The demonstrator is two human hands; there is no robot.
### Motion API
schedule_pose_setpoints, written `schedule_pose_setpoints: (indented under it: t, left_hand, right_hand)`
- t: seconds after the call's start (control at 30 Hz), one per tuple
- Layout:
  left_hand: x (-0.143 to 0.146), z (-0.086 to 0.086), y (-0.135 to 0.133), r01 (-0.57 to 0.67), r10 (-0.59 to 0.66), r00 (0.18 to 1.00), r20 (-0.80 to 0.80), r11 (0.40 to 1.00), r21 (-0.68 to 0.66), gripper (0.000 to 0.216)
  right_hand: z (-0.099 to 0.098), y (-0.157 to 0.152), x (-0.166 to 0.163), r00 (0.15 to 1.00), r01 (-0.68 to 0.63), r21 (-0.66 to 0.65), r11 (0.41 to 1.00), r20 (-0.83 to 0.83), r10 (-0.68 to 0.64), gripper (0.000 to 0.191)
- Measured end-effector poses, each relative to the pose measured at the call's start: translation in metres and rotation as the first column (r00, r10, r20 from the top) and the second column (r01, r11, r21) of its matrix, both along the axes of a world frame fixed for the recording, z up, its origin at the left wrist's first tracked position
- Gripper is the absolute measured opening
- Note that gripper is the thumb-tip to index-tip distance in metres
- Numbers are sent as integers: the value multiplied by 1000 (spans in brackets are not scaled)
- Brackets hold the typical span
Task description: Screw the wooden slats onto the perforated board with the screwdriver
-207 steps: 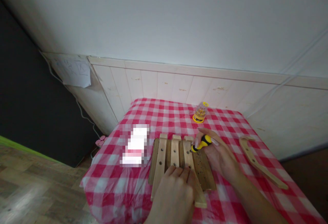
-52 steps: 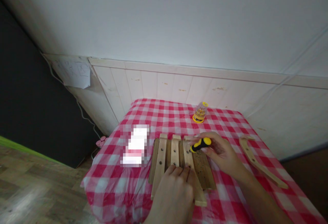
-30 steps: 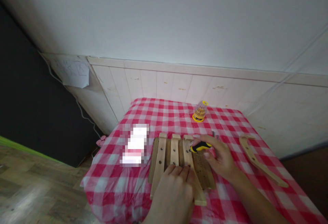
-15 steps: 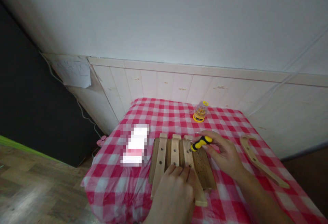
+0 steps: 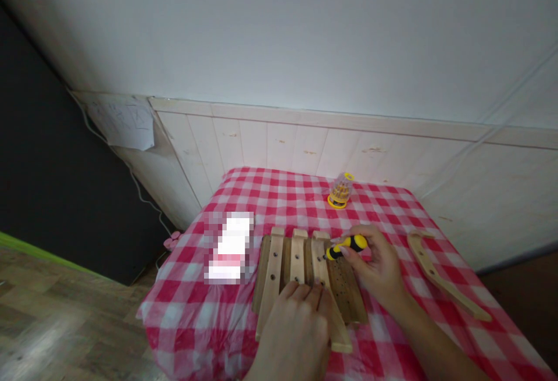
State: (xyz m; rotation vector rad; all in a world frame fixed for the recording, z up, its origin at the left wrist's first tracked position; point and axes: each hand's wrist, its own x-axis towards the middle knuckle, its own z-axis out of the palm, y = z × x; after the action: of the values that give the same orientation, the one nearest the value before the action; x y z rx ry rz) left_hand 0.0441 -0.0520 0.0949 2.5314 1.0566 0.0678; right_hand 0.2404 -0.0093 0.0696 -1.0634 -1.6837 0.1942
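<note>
A slatted wooden piece (image 5: 279, 264) lies flat on the red-and-white checked tablecloth (image 5: 279, 200), with several pale slats across darker boards. My left hand (image 5: 296, 328) presses down on its near end, fingers together and flat on the slats. My right hand (image 5: 375, 264) is closed round a short yellow-and-black screwdriver (image 5: 346, 246). The screwdriver's tip rests on the third slat near its far end.
A small yellow-based clear holder of screwdriver bits (image 5: 340, 190) stands near the table's far edge. A curved wooden part (image 5: 444, 279) lies at the right. A blurred white and pink object (image 5: 229, 247) lies left of the slats. White panelled walls close the table's far and right sides.
My right hand has shifted its grip on the screwdriver, whose handle has swung from pointing up-right to lying flatter. The tip stays on the same slat. My left hand has not moved.
</note>
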Motion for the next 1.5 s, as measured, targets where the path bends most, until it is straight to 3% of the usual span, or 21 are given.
schedule_pose_setpoints:
  t: [0.3,0.57,0.8,0.93,1.2,1.5]
  left_hand:
    - [1,3,0,-20,19,1000,-8,999,-47,51]
    - [2,-1,1,-5,5,1000,20,1000,2,45]
    - [2,8,1,-9,8,999,-31,998,-59,49]
    - [4,16,3,-14,5,996,-89,995,-95,50]
    - [4,14,3,-13,4,995,-99,996,-90,49]
    - [7,20,3,-25,4,990,-142,989,-145,51]
  right_hand:
    - [-7,-2,-2,971,-235,-60,970,27,237,30]
    - [4,-2,5,946,-278,-48,959,161,282,36]
    - [2,2,5,984,-126,-39,991,122,130,22]
    - [5,-1,-4,989,32,72,997,140,-42,12]
    - [10,-3,-12,947,140,251,958,249,-204,22]
    - [10,-4,-19,924,270,241,932,206,-321,25]
